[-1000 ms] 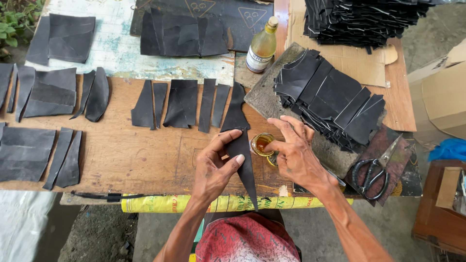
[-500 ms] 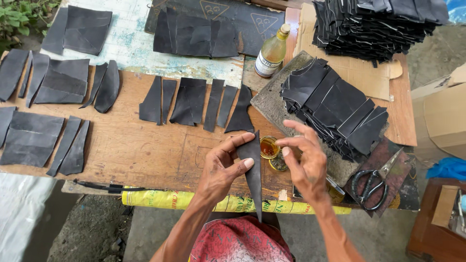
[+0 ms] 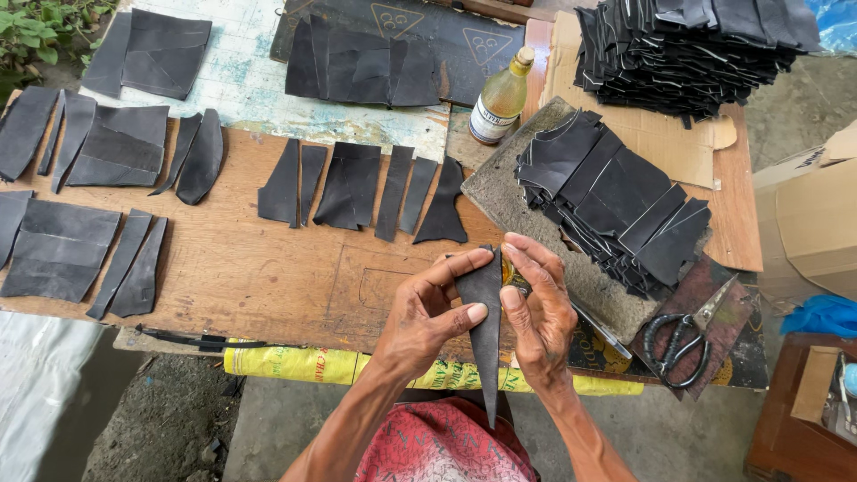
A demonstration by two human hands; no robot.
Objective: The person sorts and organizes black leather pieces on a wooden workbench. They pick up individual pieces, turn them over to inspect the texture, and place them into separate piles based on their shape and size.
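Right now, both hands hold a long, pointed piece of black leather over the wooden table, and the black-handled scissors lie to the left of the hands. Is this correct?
Not quite. In the head view, the black-handled scissors lie to the right of the hands, not the left. The rest stands: the left hand and right hand hold the long, pointed piece of black leather over the wooden table.

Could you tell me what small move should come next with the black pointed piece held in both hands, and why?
Probably the right hand smooths down the long black pointed rubber-like piece, since the left hand already pinches it upright over the wooden table edge.
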